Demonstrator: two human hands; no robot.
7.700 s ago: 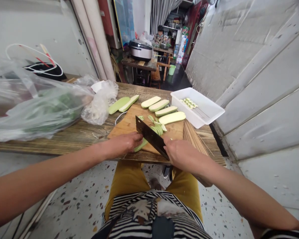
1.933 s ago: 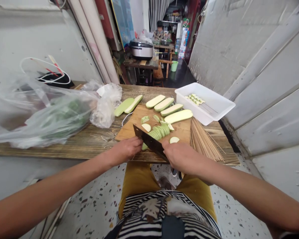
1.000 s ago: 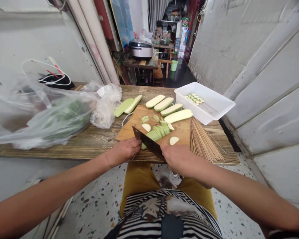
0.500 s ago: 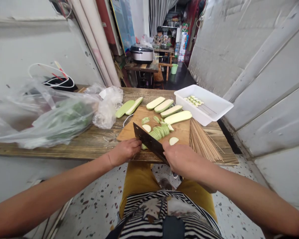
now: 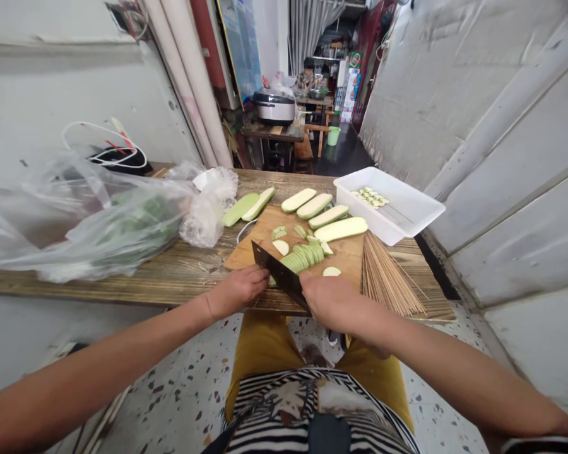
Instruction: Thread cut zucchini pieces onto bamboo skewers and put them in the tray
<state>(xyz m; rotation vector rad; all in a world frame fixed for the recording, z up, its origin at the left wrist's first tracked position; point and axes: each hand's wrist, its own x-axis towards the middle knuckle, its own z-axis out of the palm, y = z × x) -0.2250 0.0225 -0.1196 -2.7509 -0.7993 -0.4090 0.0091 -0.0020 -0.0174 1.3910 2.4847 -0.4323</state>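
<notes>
My right hand [image 5: 330,301] grips the handle of a black cleaver [image 5: 278,275], whose blade stands on a pale green zucchini strip [image 5: 277,279] at the near edge of the wooden cutting board [image 5: 345,255]. My left hand [image 5: 239,291] holds that strip down with curled fingers just left of the blade. A fan of cut slices [image 5: 303,256] leans beside the cleaver. Loose round slices [image 5: 332,271] lie nearby. Several long zucchini strips [image 5: 341,229] rest at the board's far side, and two peeled strips [image 5: 248,207] lie on the table beyond it.
A white plastic tray [image 5: 407,217] holds short skewered zucchini pieces [image 5: 369,198]. A bundle of bamboo skewers [image 5: 388,280] lies on the wooden table [image 5: 123,285] at right. A plastic bag of greens [image 5: 108,224] fills the left. Another person sits far back.
The slice fan has grown since the oldest frame. My right hand and the cleaver have shifted slightly left and toward me, and the head view has tilted slightly.
</notes>
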